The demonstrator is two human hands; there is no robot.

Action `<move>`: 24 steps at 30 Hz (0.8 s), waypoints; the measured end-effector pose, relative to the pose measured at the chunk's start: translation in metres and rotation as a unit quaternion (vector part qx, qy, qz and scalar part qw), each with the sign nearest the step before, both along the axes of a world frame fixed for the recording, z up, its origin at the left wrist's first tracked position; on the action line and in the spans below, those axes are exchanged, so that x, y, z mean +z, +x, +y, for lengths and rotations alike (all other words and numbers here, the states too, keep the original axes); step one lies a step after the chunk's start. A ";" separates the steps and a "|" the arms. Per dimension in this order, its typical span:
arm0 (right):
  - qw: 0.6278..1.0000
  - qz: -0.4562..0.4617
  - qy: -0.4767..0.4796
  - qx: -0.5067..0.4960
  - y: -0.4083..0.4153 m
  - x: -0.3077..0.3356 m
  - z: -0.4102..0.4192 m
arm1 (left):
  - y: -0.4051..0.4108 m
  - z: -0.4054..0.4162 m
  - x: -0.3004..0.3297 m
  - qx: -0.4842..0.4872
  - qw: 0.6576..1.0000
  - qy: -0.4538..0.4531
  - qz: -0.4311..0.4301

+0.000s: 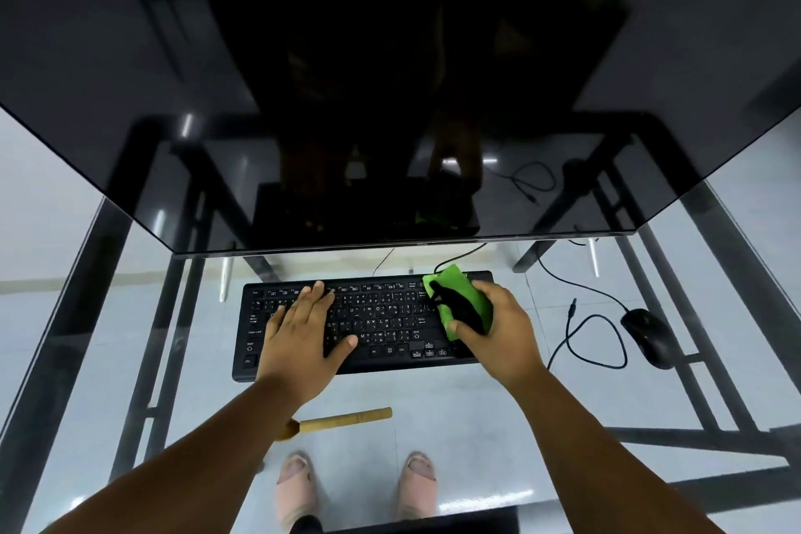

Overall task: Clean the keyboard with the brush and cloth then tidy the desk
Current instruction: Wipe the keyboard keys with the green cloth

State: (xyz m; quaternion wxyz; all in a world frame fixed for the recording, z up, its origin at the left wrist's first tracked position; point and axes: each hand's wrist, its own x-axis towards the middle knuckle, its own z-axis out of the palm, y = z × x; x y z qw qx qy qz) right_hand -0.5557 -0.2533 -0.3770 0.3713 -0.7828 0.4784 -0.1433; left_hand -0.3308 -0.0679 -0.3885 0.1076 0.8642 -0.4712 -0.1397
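Note:
A black keyboard (381, 317) lies on the glass desk (563, 395) under the monitor. My left hand (303, 330) rests flat on its left half, fingers spread, holding nothing. My right hand (498, 325) grips a green cloth (450, 295) with a dark patch, pressed on the keyboard's right end. A wooden-handled brush (342, 421) lies on the desk nearer to me; my left forearm hides its head.
A large dark monitor (390, 100) overhangs the far side of the desk. A black mouse (648, 336) and its looped cable (598, 343) lie to the right of the keyboard. Through the glass I see the black desk frame and my feet.

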 end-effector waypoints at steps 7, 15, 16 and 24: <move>0.941 -0.169 0.250 -0.152 -0.003 0.008 -0.010 | -0.005 0.006 0.007 0.060 0.993 -0.088 0.055; 0.807 -0.329 0.457 -0.181 -0.003 0.039 0.016 | -0.029 -0.014 0.043 0.146 0.893 -0.184 0.383; 0.800 -0.331 0.470 -0.171 -0.001 0.043 0.020 | -0.032 -0.019 0.048 0.129 0.880 -0.170 0.423; 0.781 -0.318 0.521 -0.130 0.009 0.062 0.028 | -0.044 -0.029 0.057 0.170 0.712 -0.073 0.678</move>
